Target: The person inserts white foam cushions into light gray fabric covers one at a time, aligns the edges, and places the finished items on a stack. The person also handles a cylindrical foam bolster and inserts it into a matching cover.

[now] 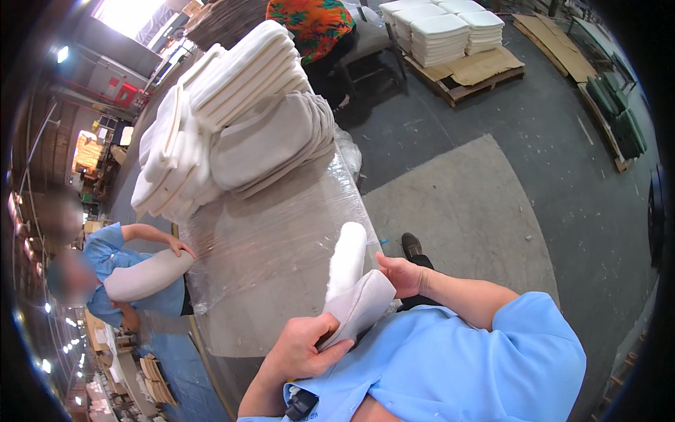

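Note:
My left hand [304,346] and my right hand [401,274] both grip a pale grey fabric cover [362,304] that sits partly over a white foam cushion [347,257]. The white foam sticks out upward past the cover's open end. I hold the piece over the near end of a table wrapped in clear plastic film [281,239]. My light blue shirt fills the lower part of the view.
Tall stacks of white foam pads [211,112] and grey covered cushions [274,141] lie on the table's far end. A person in blue [119,274] at the left holds a grey cushion. Another person [316,28] bends at the back. A pallet of white pads [450,35] stands on the floor.

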Available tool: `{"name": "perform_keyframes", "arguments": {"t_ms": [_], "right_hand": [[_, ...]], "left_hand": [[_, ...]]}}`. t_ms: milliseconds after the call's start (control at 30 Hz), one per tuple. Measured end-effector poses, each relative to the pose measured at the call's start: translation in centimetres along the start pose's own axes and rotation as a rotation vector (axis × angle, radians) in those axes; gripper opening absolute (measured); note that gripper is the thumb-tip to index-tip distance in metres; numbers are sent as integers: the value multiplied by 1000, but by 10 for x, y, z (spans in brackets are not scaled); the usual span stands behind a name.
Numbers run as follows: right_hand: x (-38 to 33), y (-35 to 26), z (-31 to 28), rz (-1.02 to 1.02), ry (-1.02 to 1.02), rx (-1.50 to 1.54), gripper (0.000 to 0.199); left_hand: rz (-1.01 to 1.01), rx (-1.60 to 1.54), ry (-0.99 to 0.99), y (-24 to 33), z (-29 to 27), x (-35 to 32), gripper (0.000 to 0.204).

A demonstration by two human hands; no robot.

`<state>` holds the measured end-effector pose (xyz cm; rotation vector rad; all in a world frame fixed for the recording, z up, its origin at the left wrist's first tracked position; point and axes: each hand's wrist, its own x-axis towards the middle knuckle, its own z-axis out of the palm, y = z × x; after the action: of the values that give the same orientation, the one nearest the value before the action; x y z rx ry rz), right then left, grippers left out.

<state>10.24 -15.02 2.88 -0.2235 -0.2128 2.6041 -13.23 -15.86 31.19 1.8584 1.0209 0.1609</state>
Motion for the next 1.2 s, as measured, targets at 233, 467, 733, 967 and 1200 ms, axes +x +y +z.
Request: {"name": "perform_keyframes", "arguments": {"t_ms": [233, 467, 733, 967, 1200], "right_hand": [[0, -17, 16, 82, 59, -229, 53], [-2, -17, 31, -102, -6, -77, 24], [15, -21, 70, -372, 75, -98, 12], [19, -27, 81, -361, 11, -285, 9], [17, -24, 87, -680, 126, -515, 12]], "left_hand": [[44, -79, -84, -9, -7, -4, 27], [99, -64, -150, -8, -10, -9, 30], [192, -725, -432, -28, -11, 1, 26], [-41, -251, 415, -100, 37, 46, 15], [-261, -519, -88, -92, 26, 26, 24]]}}
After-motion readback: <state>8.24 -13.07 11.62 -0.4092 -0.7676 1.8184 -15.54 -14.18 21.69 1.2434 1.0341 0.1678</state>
